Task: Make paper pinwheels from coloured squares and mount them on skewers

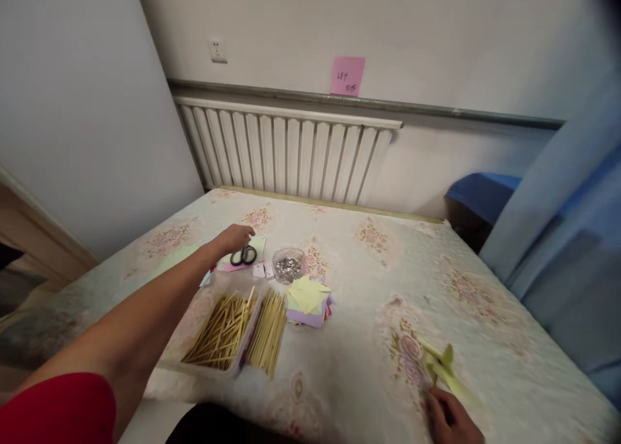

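While the right hand (453, 418) has its fingers closed on the base of a folded yellow-green paper piece (440, 369), over the near right of the counter (354, 373), the left hand is (236, 238) way over on the far left, right by the dark-handled scissors (243, 256) and some loose paper. Can't tell if it's gripping anything, tbh; the fingertips are too small to read.

My two cents: a light pinch low down is best on that paper piece, since I'd guess the folds crush easily, and it's blurry enough that I wouldn't swear to the details. With the left, I'd go in from above and lift the forearm well clear of the box of sticks (223, 331). Watch the clear bowl of metal bits (290, 269) just right of the scissors too; one careless nudge could spill it.
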{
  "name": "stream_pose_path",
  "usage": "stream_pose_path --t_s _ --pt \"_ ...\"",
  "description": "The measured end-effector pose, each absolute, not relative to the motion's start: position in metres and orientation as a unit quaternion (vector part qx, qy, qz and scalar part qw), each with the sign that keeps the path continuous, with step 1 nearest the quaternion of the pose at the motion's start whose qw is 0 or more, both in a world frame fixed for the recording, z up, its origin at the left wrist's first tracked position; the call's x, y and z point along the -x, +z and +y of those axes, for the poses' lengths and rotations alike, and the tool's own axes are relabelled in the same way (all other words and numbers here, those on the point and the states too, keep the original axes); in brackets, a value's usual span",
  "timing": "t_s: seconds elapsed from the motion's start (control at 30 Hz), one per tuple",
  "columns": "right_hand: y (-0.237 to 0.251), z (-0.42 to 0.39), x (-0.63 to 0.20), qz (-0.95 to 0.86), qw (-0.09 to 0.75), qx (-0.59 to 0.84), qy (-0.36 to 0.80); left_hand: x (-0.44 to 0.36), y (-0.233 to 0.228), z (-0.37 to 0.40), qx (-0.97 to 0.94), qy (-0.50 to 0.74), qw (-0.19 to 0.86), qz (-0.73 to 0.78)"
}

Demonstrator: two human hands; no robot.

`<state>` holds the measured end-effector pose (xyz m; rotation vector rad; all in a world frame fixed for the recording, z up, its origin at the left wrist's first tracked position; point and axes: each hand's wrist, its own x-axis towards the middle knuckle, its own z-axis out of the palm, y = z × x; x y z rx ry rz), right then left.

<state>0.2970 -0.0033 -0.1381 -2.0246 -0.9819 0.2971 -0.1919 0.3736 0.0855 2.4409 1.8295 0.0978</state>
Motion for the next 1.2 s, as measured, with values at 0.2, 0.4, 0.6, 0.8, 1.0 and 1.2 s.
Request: stream_pose_path --t_s 0.2,0.4,0.6,0.8,1.0,1.2 --pt "-0.134 -0.002 -0.290 -0.456 0.443 0.768 0.073 0.114 0.125 0.307 -0.842 0.157 0.124 0.501" --pt "-0.127 0.000 -0.287 -0.467 0.464 0.750 0.061 0.026 0.084 0.200 -0.858 0.209 0.258 0.392" --pt "-0.125 0.000 -0.288 -0.477 0.475 0.737 0.061 -0.013 -0.040 0.111 -0.860 0.156 0.321 0.364" --pt "-0.126 0.003 -0.291 -0.474 0.498 0.723 0.069 -0.008 -0.108 0.086 -0.871 0.190 0.164 0.422" --pt "-0.125 0.005 -0.293 -0.459 0.509 0.723 0.085 -0.011 -0.112 0.082 -0.873 0.152 0.035 0.462" --pt "-0.116 0.009 -0.292 -0.423 0.529 0.728 0.105 -0.012 -0.111 0.081 -0.875 0.156 0.022 0.458"
